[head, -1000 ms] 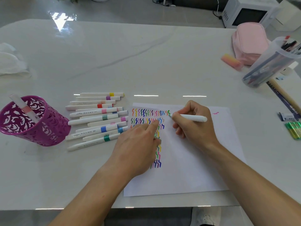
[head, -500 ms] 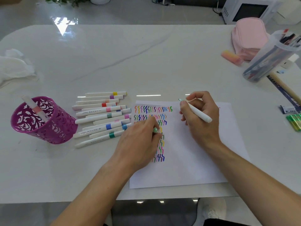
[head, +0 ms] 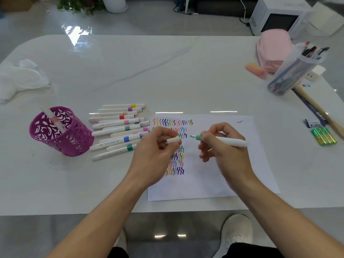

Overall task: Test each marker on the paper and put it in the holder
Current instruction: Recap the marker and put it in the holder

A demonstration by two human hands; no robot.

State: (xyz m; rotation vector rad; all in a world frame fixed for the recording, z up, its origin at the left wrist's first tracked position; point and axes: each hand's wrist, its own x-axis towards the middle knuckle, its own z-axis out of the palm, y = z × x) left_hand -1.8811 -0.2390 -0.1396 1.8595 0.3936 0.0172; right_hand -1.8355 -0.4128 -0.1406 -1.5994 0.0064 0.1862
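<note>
White cap (head: 173, 140) pinched left hand (head: 156, 155); marker (head: 221, 141) right hand (head: 223, 151).

The left hand (head: 154, 155) hides part of the squiggles (head: 177, 164).

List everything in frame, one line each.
table: 1, white marble, under everything
paper: 1, white with coloured squiggles, centre
holder: 1, purple, left on table
pink-band marker: 1, white, standing in holder
loose markers: about a dozen, white with coloured bands, between holder and paper
green marker: 1, uncapped, over paper
cap: 1, white, over paper
pouch: 1, pink, far right
block: 1, pink, beside pouch
pen tub: 1, clear, right
cloth: 1, white, far left
microwave: 1, white, floor beyond table
left hand: 1, pinches cap
right hand: 1, grips green marker
</note>
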